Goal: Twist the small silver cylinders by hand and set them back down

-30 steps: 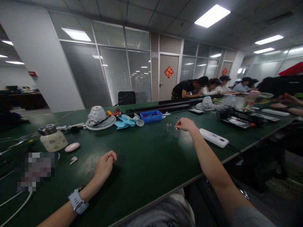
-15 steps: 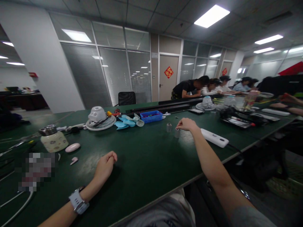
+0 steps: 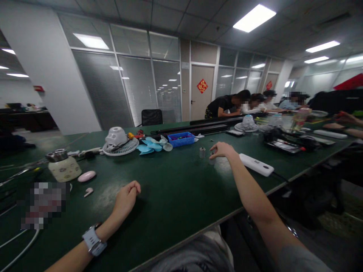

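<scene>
2 small cylinders (image 3: 202, 152) are standing.
1 blue tray (image 3: 181, 139), 1 cream flask (image 3: 64, 169), 1 pink case (image 3: 86, 176), 1 earbud (image 3: 89, 192) are resting.

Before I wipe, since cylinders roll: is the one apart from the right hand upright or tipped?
Upright: the cylinder stands on the table, its round end up.

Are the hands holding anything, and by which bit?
Can't tell: the right hand is at the top of a small cylinder; the left hand shows nothing held.
</scene>
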Tool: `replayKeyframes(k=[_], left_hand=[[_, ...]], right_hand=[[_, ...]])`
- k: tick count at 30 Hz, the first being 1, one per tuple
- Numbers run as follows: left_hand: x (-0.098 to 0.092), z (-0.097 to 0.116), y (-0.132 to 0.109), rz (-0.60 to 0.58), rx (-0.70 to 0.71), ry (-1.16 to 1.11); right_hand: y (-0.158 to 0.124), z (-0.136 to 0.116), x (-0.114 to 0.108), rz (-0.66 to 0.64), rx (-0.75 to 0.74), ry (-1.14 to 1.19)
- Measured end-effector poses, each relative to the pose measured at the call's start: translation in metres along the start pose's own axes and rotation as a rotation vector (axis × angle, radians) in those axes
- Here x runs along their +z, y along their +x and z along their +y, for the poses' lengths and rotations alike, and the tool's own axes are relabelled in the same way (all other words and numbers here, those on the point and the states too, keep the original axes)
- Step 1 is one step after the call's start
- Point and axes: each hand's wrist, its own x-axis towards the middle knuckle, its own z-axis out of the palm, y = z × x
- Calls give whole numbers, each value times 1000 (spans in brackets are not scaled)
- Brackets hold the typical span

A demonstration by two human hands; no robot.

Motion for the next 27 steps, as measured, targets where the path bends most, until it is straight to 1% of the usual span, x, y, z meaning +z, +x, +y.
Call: replayKeyframes(k=[7, 11, 15, 20, 27], left_hand=[[-1, -2, -1, -7, 6, -10], [-1, -1, -1, -8, 6, 0], [0, -2, 0, -10, 17, 2], [1, -3, 0, -3, 15, -2], [0, 0, -1, -9, 0, 9]], right_hand=[[-1, -2, 1, -77, 39, -40], [1, 0, 2, -56, 66, -50], [7, 4, 6, -29, 21, -29], [11, 8, 9, -27, -14, -32], [17, 19, 12, -35, 35, -52]])
